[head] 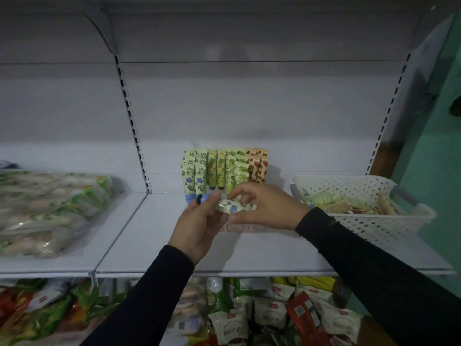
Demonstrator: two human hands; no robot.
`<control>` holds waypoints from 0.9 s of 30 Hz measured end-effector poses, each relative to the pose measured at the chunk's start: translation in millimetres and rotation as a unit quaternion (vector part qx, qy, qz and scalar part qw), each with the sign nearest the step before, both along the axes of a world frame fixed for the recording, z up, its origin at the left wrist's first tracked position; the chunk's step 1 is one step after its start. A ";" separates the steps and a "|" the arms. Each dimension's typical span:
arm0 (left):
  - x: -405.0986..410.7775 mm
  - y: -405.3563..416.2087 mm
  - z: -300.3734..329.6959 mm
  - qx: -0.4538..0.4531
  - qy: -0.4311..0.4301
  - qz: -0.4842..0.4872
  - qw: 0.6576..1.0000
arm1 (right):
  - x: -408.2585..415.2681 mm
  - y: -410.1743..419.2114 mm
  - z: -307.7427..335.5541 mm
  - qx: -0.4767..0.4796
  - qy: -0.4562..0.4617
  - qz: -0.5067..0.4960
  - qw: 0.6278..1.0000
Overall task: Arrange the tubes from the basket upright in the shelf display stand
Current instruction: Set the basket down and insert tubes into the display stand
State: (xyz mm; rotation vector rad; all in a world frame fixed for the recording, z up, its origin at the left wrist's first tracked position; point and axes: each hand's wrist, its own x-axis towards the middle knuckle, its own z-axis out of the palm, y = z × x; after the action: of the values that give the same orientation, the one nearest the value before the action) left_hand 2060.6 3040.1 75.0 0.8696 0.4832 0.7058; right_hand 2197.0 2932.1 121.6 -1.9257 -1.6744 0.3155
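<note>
A small tube (233,205) with blue flowers and a blue cap lies sideways between both hands, cap end to the left. My left hand (202,223) grips its cap end from below. My right hand (267,206) pinches its flat end. Right behind the hands stands the display stand (234,228), its front lip with small labels showing below the hands. It holds rows of upright tubes (224,171): blue-flowered at left, yellow and green in the middle, red-patterned at right. The white perforated basket (369,223) at the right holds several more tubes (344,203) lying flat.
The white shelf board (154,245) carries clear bags of packaged goods (47,208) at the left. A slotted upright (132,126) divides the back panel. Snack packets (249,318) fill the shelf below. A green wall is at far right.
</note>
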 end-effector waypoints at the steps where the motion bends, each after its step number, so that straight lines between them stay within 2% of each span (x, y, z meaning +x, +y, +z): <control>1: -2.3 0.9 -0.6 -0.013 0.015 0.009 1.000 | 2.1 -0.1 1.1 0.007 0.007 -0.002 1.000; 4: -10.0 4.0 -4.0 -0.020 0.034 -0.003 0.999 | 9.9 -0.5 6.1 0.024 0.045 -0.013 0.999; 6: -14.2 4.2 -5.9 -0.007 0.031 -0.026 0.999 | 10.3 1.5 8.9 0.052 0.150 -0.024 0.987; 9: -15.6 2.4 -8.6 0.002 0.028 -0.044 0.999 | 2.9 8.7 9.0 0.102 0.348 -0.047 0.931; 11: -14.8 1.7 -9.3 0.013 0.024 -0.049 0.998 | -0.5 13.8 7.2 0.129 0.398 -0.048 0.907; 13: -15.7 3.3 -9.6 0.030 0.024 -0.047 0.998 | -3.4 18.4 6.0 0.151 0.410 -0.049 0.898; 16: -19.7 8.2 -10.0 0.060 0.031 -0.048 0.997 | -6.5 23.2 5.9 0.160 0.390 -0.055 0.905; 19: -26.6 15.7 -14.6 0.145 0.089 -0.013 0.985 | -8.9 29.1 7.3 0.181 0.367 -0.063 0.910; 21: -37.1 26.7 -21.2 0.255 0.167 0.044 0.951 | -8.6 34.9 6.3 0.202 0.339 -0.082 0.915; 22: -43.3 35.5 -25.9 0.334 0.223 0.073 0.913 | -9.6 37.6 6.0 0.211 0.317 -0.095 0.920; 24: -57.3 52.4 -35.5 0.491 0.348 0.107 0.791 | -11.9 43.3 3.5 0.224 0.258 -0.112 0.933; 25: -63.3 59.6 -39.6 0.540 0.385 0.112 0.740 | -13.5 46.0 2.3 0.229 0.224 -0.115 0.940; 26: -67.7 66.9 -43.6 0.566 0.403 0.115 0.710 | -15.5 48.4 1.3 0.233 0.190 -0.115 0.947; 27: -70.8 73.0 -46.5 0.577 0.414 0.118 0.694 | -17.0 51.8 -0.1 0.235 0.162 -0.116 0.951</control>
State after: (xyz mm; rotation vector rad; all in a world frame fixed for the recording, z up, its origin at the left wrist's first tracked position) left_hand 1989.8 3113.2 28.5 2.4217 0.9890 0.8065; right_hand 2180.0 2983.9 121.5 -1.5875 -1.1669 0.1163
